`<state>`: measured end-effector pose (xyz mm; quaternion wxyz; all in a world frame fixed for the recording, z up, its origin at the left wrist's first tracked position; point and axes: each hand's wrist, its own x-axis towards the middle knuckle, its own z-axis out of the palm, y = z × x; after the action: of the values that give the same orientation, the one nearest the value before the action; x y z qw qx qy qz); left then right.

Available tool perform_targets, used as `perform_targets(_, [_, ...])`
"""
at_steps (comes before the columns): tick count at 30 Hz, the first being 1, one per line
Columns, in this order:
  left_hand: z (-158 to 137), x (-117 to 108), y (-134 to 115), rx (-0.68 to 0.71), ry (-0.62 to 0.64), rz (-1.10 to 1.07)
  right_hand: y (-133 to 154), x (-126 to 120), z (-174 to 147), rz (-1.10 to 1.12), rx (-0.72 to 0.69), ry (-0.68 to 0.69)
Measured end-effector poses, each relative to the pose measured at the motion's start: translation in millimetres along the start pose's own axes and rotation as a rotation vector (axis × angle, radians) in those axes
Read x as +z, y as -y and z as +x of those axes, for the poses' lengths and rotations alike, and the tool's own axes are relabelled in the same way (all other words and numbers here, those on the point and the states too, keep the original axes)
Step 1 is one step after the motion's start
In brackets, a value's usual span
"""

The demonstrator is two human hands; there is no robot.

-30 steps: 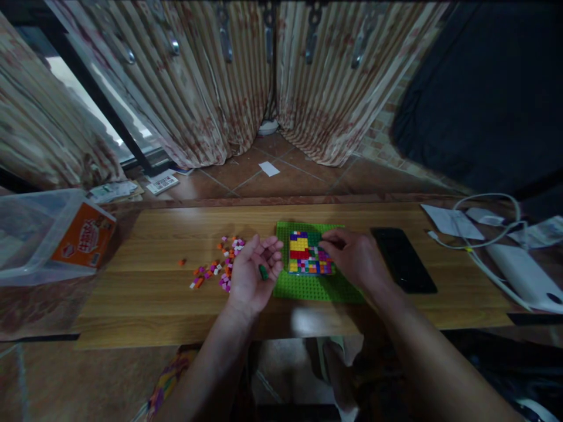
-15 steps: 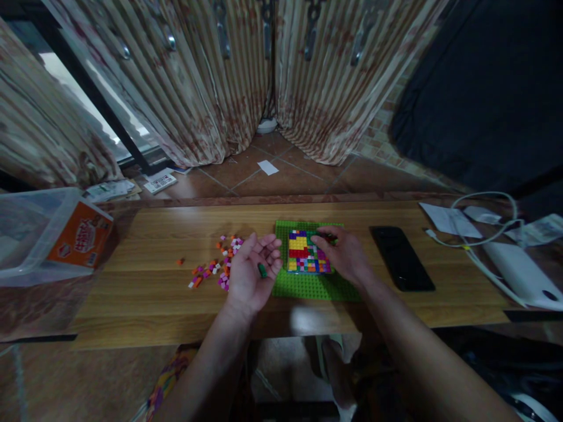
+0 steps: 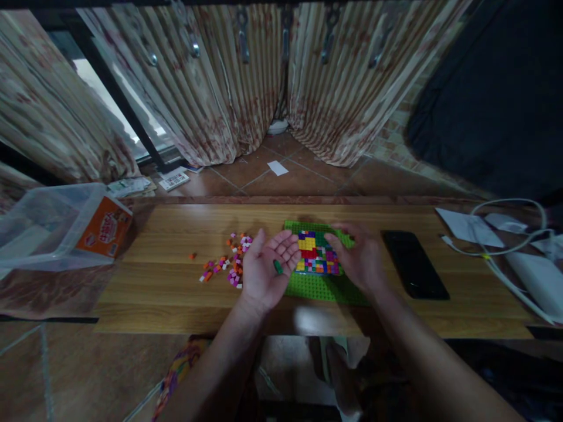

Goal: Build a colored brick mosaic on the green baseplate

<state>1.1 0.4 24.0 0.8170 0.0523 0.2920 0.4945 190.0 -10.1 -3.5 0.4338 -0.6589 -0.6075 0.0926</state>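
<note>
My left hand is palm up, fingers loosely stretched, with a small green toy brick lying in its palm. A green baseplate sits just right of it, partly covered by both hands. On the plate is a block of colourful toy bricks in yellow, red, purple, green and other colours. My right hand hovers over the upper right of this block, thumb and fingers apart, with green showing between them; blur hides the fingertips' detail. Loose pink, orange and white bricks lie left of my left hand.
On the wooden table, a black phone lies right of the baseplate. White cables and papers are at the far right. A clear plastic box with an orange label stands at the left end. Curtains hang behind.
The whole view has shifted, so things appear farther right. The thumb and fingers of my right hand look a little wider apart; my left palm still carries the green brick.
</note>
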Motion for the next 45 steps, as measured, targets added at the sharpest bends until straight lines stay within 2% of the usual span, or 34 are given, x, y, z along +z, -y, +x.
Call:
perform_targets(2, [0, 0, 1, 0.007, 0.005, -0.014, 22, -5, -7, 0.102, -0.123, 0.042])
perform_targets(6, [1, 3, 4, 0.040, 0.008, -0.001, 63, -1, -24, 0.260, -0.179, 0.334])
perform_targets(11, [1, 9, 9, 0.043, 0.019, 0.050, 76, 17, -31, 0.137, -0.104, 0.362])
perform_targets(15, [0, 11, 11, 0.051, -0.037, 0.035, 72, 18, -30, 0.099, -0.131, 0.399])
perform_targets(18, [1, 10, 10, 0.043, -0.074, -0.003, 72, 12, -30, 0.157, -0.150, 0.437])
perform_targets(22, [3, 7, 10, 0.034, -0.058, -0.057, 71, 0, -27, 0.264, -0.123, 0.440])
perform_targets(26, [6, 4, 13, 0.028, -0.018, -0.079, 53, -12, -17, 0.271, -0.084, 0.357])
perform_targets(32, [7, 4, 12, 0.033, -0.021, -0.090, 6, -29, -1, 0.111, 0.064, 0.216])
perform_targets(37, [6, 4, 9, 0.049, -0.033, -0.075, -9, -24, -3, 0.026, 0.078, 0.212])
perform_targets(45, [8, 5, 8, 0.056, -0.039, -0.059, -16, -7, -7, 0.108, -0.005, 0.172])
